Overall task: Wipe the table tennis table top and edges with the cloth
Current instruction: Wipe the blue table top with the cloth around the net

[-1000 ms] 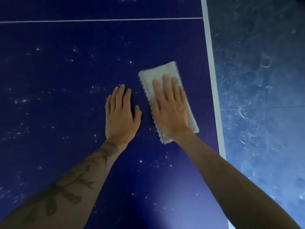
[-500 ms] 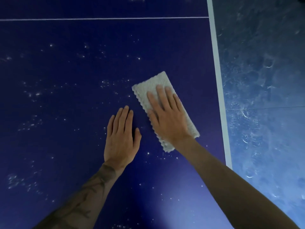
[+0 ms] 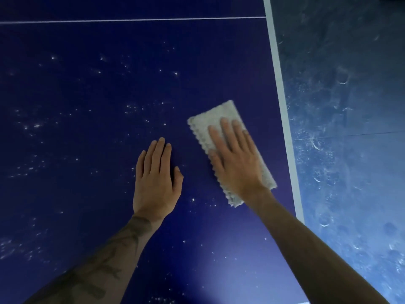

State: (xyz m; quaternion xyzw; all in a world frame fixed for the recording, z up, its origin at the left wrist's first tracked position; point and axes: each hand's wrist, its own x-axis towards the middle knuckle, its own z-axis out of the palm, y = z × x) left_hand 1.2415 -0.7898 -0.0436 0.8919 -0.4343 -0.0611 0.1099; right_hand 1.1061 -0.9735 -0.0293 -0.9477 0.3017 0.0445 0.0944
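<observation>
Table top (image 3: 87, 84): we see dark blue board filling the left and middle of the view. Pale specks (image 3: 36, 125) are scattered across it, so we judge much of the wiping is yet to do.
Thin white line (image 3: 131, 20): it crosses the board at the far end, well apart from both of our hands.
Left hand (image 3: 155, 183): we lay it palm down on the bare board, just beside the cloth and not touching it. We judge it is there as a prop for our weight while we lean over.
Left hand's grip: fingers straight and close together, thumb a little out. It holds nothing and only rests on the surface.
Cloth (image 3: 215, 117): this is the task's thing, a pale folded rectangle lying flat on the board right of centre. Its long side runs roughly along the table's border, near it but not on it.
Right hand (image 3: 234, 163): we press it flat on the cloth, covering most of its middle. The broad contact spreads pressure for a sweep.
Right hand's grip: fingers extended and slightly spread, with no pinch or curl around the fabric. It presses rather than clasps.
White edge stripe (image 3: 282, 110): it lies just right of the cloth and is not yet under it.
Floor (image 3: 350, 106): mottled grey-blue, beyond the edge.
</observation>
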